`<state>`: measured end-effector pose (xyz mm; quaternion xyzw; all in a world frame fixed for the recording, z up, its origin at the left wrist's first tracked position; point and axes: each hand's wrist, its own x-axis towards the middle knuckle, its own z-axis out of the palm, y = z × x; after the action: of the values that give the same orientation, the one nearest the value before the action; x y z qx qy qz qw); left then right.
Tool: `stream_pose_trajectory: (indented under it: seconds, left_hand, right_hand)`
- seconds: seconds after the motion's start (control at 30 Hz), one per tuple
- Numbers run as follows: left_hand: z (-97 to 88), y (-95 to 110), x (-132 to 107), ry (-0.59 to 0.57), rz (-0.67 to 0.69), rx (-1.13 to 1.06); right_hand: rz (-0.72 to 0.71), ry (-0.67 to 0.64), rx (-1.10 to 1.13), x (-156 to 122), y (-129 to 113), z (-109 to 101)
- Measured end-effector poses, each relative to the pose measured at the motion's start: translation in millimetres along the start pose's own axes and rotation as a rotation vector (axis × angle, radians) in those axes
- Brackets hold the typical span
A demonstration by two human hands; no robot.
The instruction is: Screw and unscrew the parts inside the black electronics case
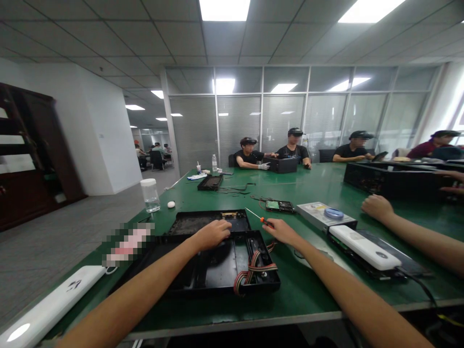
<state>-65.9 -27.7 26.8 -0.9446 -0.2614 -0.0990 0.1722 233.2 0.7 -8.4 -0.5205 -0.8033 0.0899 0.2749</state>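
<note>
My left hand (pixel 213 233) rests with curled fingers on the far edge of an open black device case (pixel 217 266) lying on the green table (pixel 308 290). Whether it grips anything is unclear. My right hand (pixel 281 229) is closed on a small orange-handled screwdriver (pixel 261 220), its thin shaft pointing up and left. A striped ribbon cable (pixel 253 271) loops out of the case's right side. A second black shell (pixel 203 222) lies just behind the case.
A co-worker's arm and fist (pixel 379 208) reach in from the right. Nearby lie a white power bank (pixel 364 247), a grey drive with a blue tape roll (pixel 333 213), a circuit board (pixel 280 206), a plastic jar (pixel 150 195) and another white device (pixel 54 304). Several people sit at the far end.
</note>
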Motion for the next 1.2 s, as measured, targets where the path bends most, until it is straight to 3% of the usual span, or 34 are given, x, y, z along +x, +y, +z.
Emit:
stream_pose_trajectory:
  seconds: [0.23, 0.4, 0.53, 0.87, 1.07, 1.2]
  left_hand:
    - [-20.4, 15, 42, -0.139, -0.051, -0.131]
    - [-4.0, 26, 71, -0.114, 0.006, -0.247]
    - [12.7, 26, 76, -0.06, 0.015, -0.344]
    - [39.5, 25, 62, 0.061, -0.021, -0.456]
    - [39.8, 26, 63, 0.063, -0.011, -0.469]
    - [38.8, 29, 62, 0.08, -0.067, -0.497]
  right_hand:
    - [-0.006, -0.194, 0.24, -2, -9, 1]
    - [-0.028, -0.277, 0.306, -4, -10, 3]
    - [-0.053, -0.316, 0.357, -3, -7, 2]
    - [-0.034, -0.223, 0.368, 0, 1, 0]
    - [0.08, -0.09, 0.576, 1, 19, -24]
    - [0.031, -0.011, 0.719, -2, 23, -44]
